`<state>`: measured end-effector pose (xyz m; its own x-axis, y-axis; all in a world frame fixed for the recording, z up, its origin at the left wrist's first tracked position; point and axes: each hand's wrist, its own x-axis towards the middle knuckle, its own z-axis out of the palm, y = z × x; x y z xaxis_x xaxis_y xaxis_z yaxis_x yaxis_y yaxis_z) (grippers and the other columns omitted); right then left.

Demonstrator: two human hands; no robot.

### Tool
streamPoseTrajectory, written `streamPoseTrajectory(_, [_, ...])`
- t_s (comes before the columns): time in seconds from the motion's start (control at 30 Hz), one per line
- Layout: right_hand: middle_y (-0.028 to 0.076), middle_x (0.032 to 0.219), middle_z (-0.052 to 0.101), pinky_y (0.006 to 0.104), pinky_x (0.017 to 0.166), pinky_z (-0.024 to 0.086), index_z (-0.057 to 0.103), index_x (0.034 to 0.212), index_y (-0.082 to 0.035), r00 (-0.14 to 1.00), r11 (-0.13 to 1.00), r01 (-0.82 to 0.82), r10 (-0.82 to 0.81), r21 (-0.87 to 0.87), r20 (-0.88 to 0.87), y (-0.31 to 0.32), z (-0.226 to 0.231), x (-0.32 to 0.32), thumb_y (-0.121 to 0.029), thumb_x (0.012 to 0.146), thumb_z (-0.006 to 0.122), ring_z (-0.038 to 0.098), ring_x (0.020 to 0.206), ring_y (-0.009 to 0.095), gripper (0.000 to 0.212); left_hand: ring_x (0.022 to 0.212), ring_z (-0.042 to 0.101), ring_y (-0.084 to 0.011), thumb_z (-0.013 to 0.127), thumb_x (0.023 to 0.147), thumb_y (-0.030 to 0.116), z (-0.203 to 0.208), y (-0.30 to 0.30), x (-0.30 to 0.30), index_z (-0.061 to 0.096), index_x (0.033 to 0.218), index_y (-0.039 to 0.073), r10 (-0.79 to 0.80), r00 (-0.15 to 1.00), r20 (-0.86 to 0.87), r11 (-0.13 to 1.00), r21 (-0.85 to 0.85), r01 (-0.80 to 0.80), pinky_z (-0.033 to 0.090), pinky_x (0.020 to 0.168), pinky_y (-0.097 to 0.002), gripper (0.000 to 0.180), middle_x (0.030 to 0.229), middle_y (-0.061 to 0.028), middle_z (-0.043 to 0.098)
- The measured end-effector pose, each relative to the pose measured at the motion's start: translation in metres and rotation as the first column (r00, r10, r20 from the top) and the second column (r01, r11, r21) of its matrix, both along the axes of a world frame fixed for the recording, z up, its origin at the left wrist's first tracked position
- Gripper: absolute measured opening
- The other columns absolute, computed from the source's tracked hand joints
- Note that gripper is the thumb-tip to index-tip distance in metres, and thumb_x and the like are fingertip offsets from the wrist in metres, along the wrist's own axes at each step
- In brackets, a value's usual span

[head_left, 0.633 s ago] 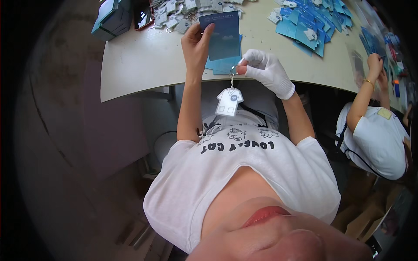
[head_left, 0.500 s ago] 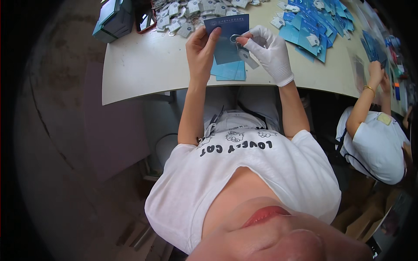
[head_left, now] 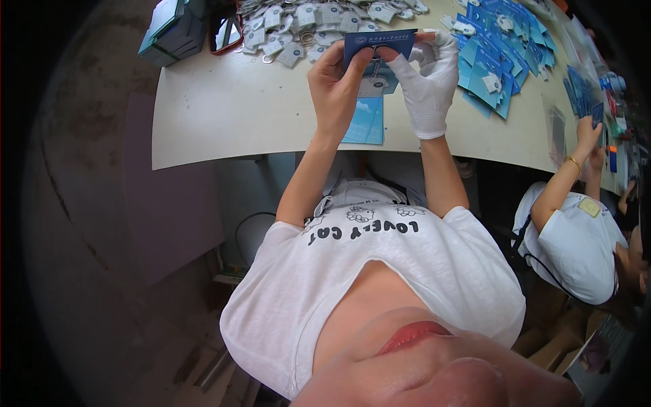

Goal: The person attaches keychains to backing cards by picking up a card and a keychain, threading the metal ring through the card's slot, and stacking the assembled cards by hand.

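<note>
Both hands hold a dark blue card point(head_left: 400, 42) upright above the table. My left hand point(head_left: 333, 95), bare, is closed on its left side, the thumb on the near face. My right hand point(head_left: 428, 91) wears a white glove with bare fingertips showing. It grips the card's right side, its thumb pressing at the metal ring of a keychain point(head_left: 373, 87) near the middle. The keychain's pale tag hangs in front of the card's lower part; whether the ring passes through the card is hidden. Light blue cards point(head_left: 366, 123) lie on the table below my hands.
Many grey-white keychains point(head_left: 291, 53) are heaped at the far edge. Blue cards with tags point(head_left: 485, 74) are piled at right. A phone point(head_left: 225, 34) and a stack of teal cards point(head_left: 169, 34) stand at far left. A co-worker point(head_left: 576, 217) on the right handles blue cards.
My right hand has brought the keychain against the card's middle and now grips the card too. Left hand and card have shifted slightly right, and the card's top edge leans nearer the heap.
</note>
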<state>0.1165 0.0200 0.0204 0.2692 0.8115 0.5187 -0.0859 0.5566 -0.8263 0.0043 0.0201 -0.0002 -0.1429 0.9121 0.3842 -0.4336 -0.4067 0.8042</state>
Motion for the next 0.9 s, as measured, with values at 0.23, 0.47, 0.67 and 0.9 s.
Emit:
streamPoseTrajectory(0.23, [0.006,0.097,0.063,0.0228,0.080,0.050,0.050,0.110,-0.004,0.976,0.990,-0.129,0.118,-0.049,-0.183,-0.001,0.005,0.001,0.003,0.077,0.075,0.061,0.087,0.010,0.042,0.077,0.054,-0.0026,0.064,0.092,0.017,0.007,0.000,0.008,0.063,0.099,-0.001,0.019,0.998,0.068,1.000,0.016,-0.020,0.043,0.066,-0.0175,0.019,0.087,-0.0003,0.066])
streamPoseTrajectory(0.47, [0.006,0.097,0.065,0.0235,0.082,0.050,0.052,0.110,-0.004,0.976,0.983,-0.172,0.162,-0.064,-0.148,-0.003,0.007,0.005,0.001,0.078,0.074,0.062,0.088,0.010,0.039,0.079,0.056,-0.0040,0.064,0.092,0.015,0.011,-0.011,0.005,0.063,0.101,-0.001,0.034,0.991,-0.130,0.998,0.049,-0.028,0.043,0.070,-0.0182,0.018,0.090,-0.0012,0.066])
streamPoseTrajectory(0.67, [0.005,0.093,0.066,0.0225,0.079,0.050,0.060,0.100,-0.002,0.976,0.968,-0.194,0.175,-0.158,-0.126,-0.011,0.009,0.008,0.001,0.080,0.072,0.062,0.085,0.009,0.024,0.080,0.057,-0.0049,0.068,0.088,0.011,0.014,-0.014,0.002,0.063,0.100,-0.001,-0.048,0.996,0.081,0.999,0.006,0.047,0.044,0.072,-0.0188,0.017,0.089,-0.0013,0.066])
streamPoseTrajectory(0.9, [0.005,0.097,0.065,0.0215,0.078,0.050,0.060,0.108,0.002,0.999,0.999,0.044,-0.044,0.008,-0.002,-0.022,0.025,-0.011,-0.001,0.083,0.070,0.061,0.085,0.009,0.027,0.081,0.059,-0.0060,0.070,0.086,0.010,0.019,-0.015,-0.001,0.065,0.100,0.000,-0.082,0.994,0.076,0.997,0.004,0.082,0.045,0.073,-0.0193,0.018,0.091,-0.0030,0.068])
